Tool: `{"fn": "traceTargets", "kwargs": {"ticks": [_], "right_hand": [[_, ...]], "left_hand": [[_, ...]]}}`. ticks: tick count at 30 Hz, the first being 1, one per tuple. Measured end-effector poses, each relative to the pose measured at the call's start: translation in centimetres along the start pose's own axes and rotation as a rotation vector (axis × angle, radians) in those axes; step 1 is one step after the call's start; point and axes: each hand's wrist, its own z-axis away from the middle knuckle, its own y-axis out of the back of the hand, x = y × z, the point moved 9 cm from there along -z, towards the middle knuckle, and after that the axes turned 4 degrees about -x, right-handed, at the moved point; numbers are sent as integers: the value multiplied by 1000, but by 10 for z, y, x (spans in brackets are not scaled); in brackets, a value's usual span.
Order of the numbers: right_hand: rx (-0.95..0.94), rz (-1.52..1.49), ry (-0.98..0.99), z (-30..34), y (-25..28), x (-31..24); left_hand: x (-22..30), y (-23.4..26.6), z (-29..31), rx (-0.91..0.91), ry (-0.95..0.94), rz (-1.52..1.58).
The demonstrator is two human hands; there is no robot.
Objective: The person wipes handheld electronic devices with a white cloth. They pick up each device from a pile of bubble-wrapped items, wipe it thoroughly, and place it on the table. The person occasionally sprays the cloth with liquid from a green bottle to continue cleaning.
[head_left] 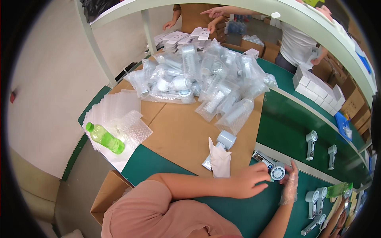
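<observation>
A light blue handheld fan (277, 172) with a round grille is between my two hands at the front right of the green table. My left hand (251, 181) reaches across from the left, its bent fingers closed at the fan's handle and head. On the far side of the fan's head, my right hand (291, 183) wears a clear thin glove and cups the head, one finger pointing up. Just left of them, another fan (226, 139) lies on the cardboard sheet (178, 133), partly covered by a crumpled white wrapper (219, 159).
Bubble-wrapped fans (206, 71) are heaped at the back. A green bottle (105, 138) lies on fanned bubble bags (113, 107) at left. Several fans (311, 144) lie on the green belt and table at right. White boxes (317, 91) stand far right; other people's hands (216, 14) are beyond.
</observation>
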Motion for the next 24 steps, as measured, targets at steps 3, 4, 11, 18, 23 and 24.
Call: {"fn": "traceTargets", "kwargs": {"ticks": [3,4,11,18,23,24], "right_hand": [[111,-12,-35,-6,24,21],[157,-27,-41,-8,34,30],[252,-135,-110,-16,61,59],[268,18,-88,-12,52,45],[276,19,-103,-12,51,45],[266,10,-93,-13,51,45]], "left_hand": [[-1,63,20,129,-55,-174],[-9,85,29,168,1,-181],[-105,220,128,682,320,-288],[-169,221,153,785,601,139],[-160,220,148,716,504,-84],[-160,220,147,709,507,-82]]}}
